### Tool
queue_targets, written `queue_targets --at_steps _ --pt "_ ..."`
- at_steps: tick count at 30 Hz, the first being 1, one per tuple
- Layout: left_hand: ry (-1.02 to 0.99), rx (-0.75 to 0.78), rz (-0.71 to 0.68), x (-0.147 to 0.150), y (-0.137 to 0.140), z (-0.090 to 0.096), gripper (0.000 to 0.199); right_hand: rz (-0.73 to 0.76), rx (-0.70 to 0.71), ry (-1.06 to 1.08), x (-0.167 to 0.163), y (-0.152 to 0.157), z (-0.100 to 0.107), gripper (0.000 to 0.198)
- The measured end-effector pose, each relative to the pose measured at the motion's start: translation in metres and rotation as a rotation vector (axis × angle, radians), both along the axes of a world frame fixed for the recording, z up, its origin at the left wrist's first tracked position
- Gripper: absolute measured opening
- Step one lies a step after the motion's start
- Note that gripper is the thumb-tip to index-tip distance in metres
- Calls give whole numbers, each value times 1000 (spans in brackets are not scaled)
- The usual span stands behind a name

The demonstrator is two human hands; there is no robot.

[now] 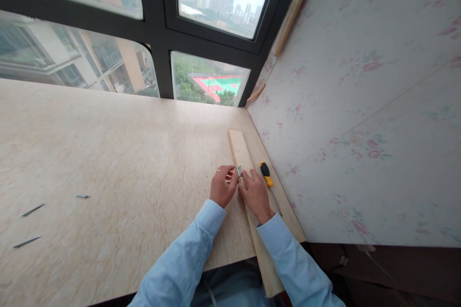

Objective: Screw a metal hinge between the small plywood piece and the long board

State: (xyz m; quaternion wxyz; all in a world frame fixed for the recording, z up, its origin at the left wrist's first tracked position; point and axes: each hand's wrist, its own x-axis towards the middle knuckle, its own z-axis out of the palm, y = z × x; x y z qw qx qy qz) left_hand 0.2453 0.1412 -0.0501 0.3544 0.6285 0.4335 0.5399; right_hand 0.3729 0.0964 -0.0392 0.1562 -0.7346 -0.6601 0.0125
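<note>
A long pale wooden board point(240, 146) lies on the stone-patterned sill, its near end sticking out past the front edge. On its left side, a small silvery metal hinge point(239, 171) sits between my hands. My left hand point(224, 186), with a ring on one finger, is closed, its fingertips pinching the hinge from the left. My right hand point(256, 194) rests over the board, with thumb and fingertips closed about the hinge's near right side. Fingers hide part of the hinge. To the right of the board lies a screwdriver point(267, 175) with a black and yellow handle.
Several thin pointed metal pieces, among them one dark spike point(33, 209), lie on the sill point(126, 153) at the left. A flower-patterned wall point(360, 105) bounds the right side. Dark-framed windows point(212, 43) stand behind. The sill's front edge is close to my body.
</note>
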Motion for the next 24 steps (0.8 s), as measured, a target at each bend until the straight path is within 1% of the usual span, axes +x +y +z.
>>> queue_targets --at_steps 3,5,8,12,15,17,20,24 --pt "-29 -39 -13 4 -2 -3 26 -1 0 39 2 0 0 51" --pt "-67 -100 -21 7 -2 -7 30 0 14 80 3 0 0 52" --pt "-169 -241 -56 13 -2 -13 36 12 53 152 5 -2 0 51" --pt "-366 -436 -134 19 0 -16 40 26 97 230 8 -6 -1 50" --pt "-475 -520 -134 21 -1 -12 46 37 147 280 9 -11 -2 49" --pt "-508 -588 -143 20 -2 -7 47 40 170 301 9 -15 -2 48" --pt "-495 -686 -167 20 -4 1 46 32 167 317 6 -20 -1 47" --pt "-444 -712 -193 22 -6 5 41 22 158 311 3 -24 3 47"
